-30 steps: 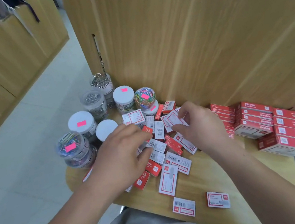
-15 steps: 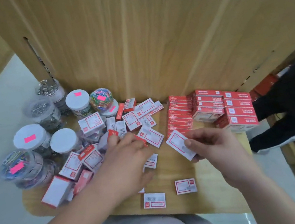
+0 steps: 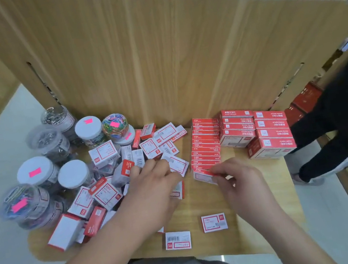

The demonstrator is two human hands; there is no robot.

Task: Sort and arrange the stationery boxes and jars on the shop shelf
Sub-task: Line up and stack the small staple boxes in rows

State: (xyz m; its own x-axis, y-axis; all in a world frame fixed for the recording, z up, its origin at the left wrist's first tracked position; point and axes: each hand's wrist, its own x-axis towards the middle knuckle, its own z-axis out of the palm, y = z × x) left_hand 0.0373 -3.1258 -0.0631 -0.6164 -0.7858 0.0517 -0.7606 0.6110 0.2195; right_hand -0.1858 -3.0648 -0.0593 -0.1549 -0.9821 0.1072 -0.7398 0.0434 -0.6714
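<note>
A loose heap of small red-and-white staple boxes (image 3: 148, 150) covers the middle of the low wooden shelf (image 3: 205, 198). My left hand (image 3: 153, 189) lies over the heap, its fingertips on a white box (image 3: 177, 163). My right hand (image 3: 235, 181) pinches one small box (image 3: 203, 176) at the near end of a tidy row of red boxes (image 3: 206, 147). Stacked larger red boxes (image 3: 269, 136) stand to the right of that row. Clear jars of clips with white lids (image 3: 42, 171) cluster on the left.
Two single boxes (image 3: 214, 222) (image 3: 177, 240) lie near the shelf's front edge. A tall wooden panel (image 3: 168, 63) rises behind the shelf. A person in black clothing (image 3: 346, 115) stands at the right beside more shelving. White floor tiles lie to the left.
My right hand carried its small box from mid-shelf to the near end of the red row. My left hand stayed on the heap. The camera view shifted slightly.
</note>
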